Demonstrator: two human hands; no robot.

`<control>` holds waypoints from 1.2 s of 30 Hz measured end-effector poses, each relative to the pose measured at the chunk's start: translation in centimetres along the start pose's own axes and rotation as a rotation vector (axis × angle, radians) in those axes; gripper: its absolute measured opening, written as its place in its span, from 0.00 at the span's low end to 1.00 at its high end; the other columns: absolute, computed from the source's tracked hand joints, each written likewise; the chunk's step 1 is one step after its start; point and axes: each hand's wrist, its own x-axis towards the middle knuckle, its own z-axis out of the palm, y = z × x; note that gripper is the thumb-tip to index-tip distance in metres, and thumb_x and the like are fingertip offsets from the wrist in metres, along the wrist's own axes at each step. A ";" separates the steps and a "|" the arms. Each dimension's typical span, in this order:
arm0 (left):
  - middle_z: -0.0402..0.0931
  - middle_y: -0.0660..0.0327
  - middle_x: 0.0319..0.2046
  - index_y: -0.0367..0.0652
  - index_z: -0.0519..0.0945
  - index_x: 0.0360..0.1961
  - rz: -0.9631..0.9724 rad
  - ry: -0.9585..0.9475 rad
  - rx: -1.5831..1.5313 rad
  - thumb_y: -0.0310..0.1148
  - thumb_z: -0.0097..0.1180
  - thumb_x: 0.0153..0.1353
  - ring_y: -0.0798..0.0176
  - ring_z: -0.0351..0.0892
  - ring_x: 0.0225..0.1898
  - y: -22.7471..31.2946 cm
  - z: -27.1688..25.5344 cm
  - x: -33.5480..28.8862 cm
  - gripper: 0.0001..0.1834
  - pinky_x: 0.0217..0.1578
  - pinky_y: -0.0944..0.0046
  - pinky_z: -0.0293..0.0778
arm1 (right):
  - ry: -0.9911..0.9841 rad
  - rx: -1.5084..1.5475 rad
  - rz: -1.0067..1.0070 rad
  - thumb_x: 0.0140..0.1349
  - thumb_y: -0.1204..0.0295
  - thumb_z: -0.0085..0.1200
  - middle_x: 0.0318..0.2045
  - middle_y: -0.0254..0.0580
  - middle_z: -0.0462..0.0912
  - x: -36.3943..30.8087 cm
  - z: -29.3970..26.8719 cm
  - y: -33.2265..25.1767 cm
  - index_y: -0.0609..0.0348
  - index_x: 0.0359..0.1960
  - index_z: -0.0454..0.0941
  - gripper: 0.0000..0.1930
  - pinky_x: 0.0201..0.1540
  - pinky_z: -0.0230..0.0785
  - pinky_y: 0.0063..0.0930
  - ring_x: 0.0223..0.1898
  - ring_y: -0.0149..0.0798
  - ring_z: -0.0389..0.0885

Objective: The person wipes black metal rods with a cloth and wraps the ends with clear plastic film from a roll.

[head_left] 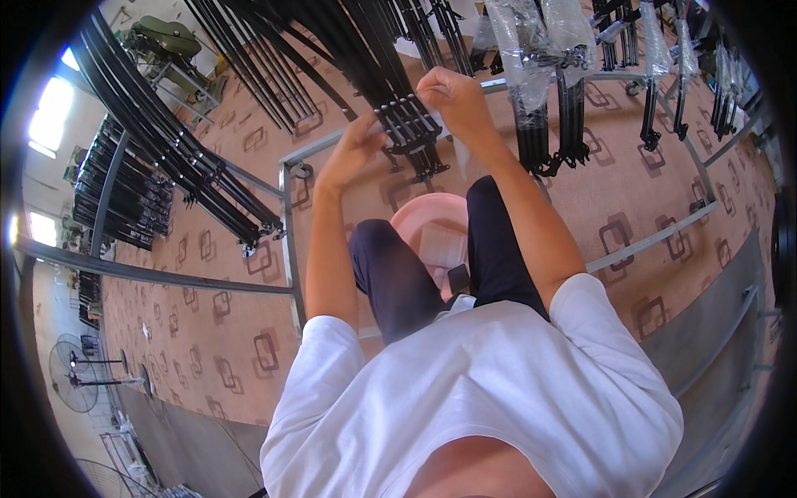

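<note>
A bundle of black metal tubes (357, 62) hangs down in front of me, with a row of shiny fittings near its lower end. My left hand (353, 153) is at the bundle's left edge, its fingers bent in against the tubes and partly hidden. On the other side, my right hand (455, 98) is raised beside the bundle, fingers curled together in a pinch. Whatever is between the fingertips of either hand is too small to make out. Between my knees stands a pink basin (405, 217) with a clear plastic container (442, 246) and a small dark object in it.
Metal frame bars (652, 236) surround me on castors. More black tube bundles (207, 166) hang at left; plastic-wrapped ones (531, 62) hang at right. A green machine (166, 37) stands far left, and a pedestal fan (75, 373) is at lower left. Patterned flooring (224, 332) lies below.
</note>
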 end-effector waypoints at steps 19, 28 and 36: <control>0.65 0.73 0.19 0.35 0.76 0.37 0.211 0.703 -0.436 0.37 0.53 0.55 0.79 0.58 0.19 -4.5 6.2 0.4 0.15 0.19 0.78 0.52 | -0.017 -0.221 -0.062 0.51 0.74 0.47 0.21 0.40 0.75 0.1 -0.6 0.8 0.62 0.26 0.72 0.05 0.30 0.62 0.22 0.26 0.32 0.74; 0.64 0.74 0.19 0.37 0.76 0.34 0.235 0.601 -0.594 0.36 0.52 0.56 0.80 0.57 0.20 -3.7 5.9 0.7 0.12 0.19 0.78 0.51 | 0.162 -0.848 -0.240 0.46 0.78 0.51 0.34 0.41 0.70 0.1 -0.3 0.4 0.52 0.26 0.75 0.06 0.49 0.47 0.41 0.39 0.44 0.67; 0.63 0.74 0.18 0.36 0.76 0.32 0.161 0.584 -0.526 0.34 0.50 0.57 0.80 0.55 0.19 -2.1 6.2 0.2 0.10 0.19 0.78 0.50 | 0.028 0.294 0.122 0.49 0.81 0.48 0.32 0.35 0.73 0.8 2.0 4.2 0.58 0.33 0.71 0.08 0.35 0.65 0.19 0.33 0.30 0.72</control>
